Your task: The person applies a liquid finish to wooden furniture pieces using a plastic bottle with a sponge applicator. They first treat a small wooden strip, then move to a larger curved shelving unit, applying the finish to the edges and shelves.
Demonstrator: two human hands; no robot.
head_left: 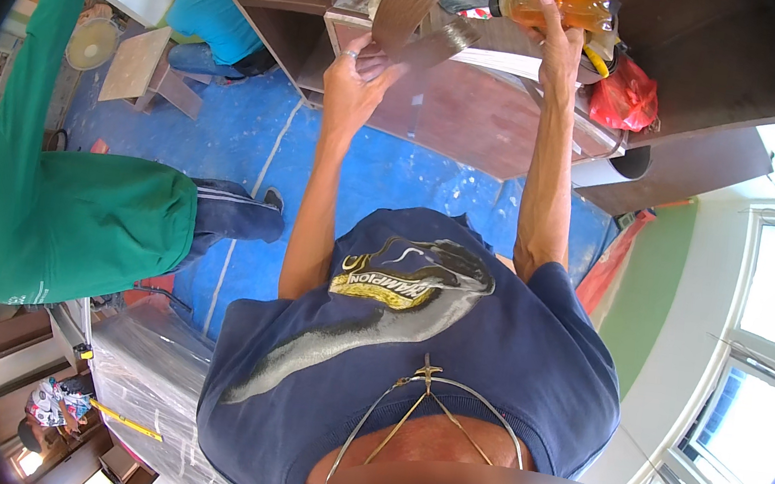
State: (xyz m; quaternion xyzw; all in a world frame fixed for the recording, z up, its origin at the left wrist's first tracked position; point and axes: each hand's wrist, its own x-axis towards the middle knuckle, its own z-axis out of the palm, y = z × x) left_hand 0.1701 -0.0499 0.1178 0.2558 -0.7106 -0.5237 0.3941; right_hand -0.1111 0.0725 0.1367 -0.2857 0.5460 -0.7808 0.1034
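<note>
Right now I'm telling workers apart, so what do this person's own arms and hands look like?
The left hand and right hand are gloveless, both forearms bare. The left one wears a silvery ring. The short sleeves are dark blue.

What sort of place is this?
Probably a room being renovated: blue sheeting covers the floor, clear plastic wraps something bulky at lower left, and the left hand holds a wood-toned strip beside brown cabinetry.
</note>
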